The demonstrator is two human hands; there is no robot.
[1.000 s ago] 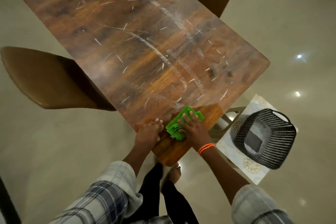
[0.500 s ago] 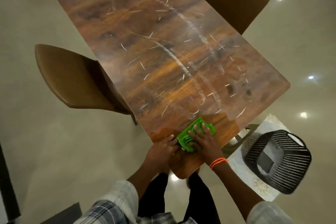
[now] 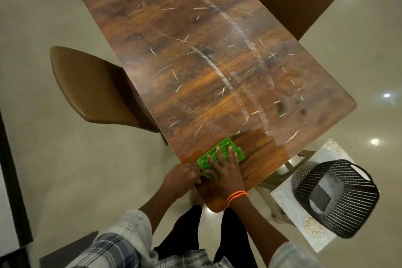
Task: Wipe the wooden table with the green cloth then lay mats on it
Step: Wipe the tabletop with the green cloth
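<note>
Both hands on green cloth [image 3: 219,155], fingers flat.

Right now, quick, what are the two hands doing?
Left hand: rests at the wooden table edge, fingertips at the green cloth; any grip cannot be told.
Right hand: open, fingers flat, pressing the cloth down.

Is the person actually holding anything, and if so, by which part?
The right hand presses flat on the near end of the folded green cloth; the left hand touches its near-left edge. Whether those fingers pinch it cannot be told.
</note>
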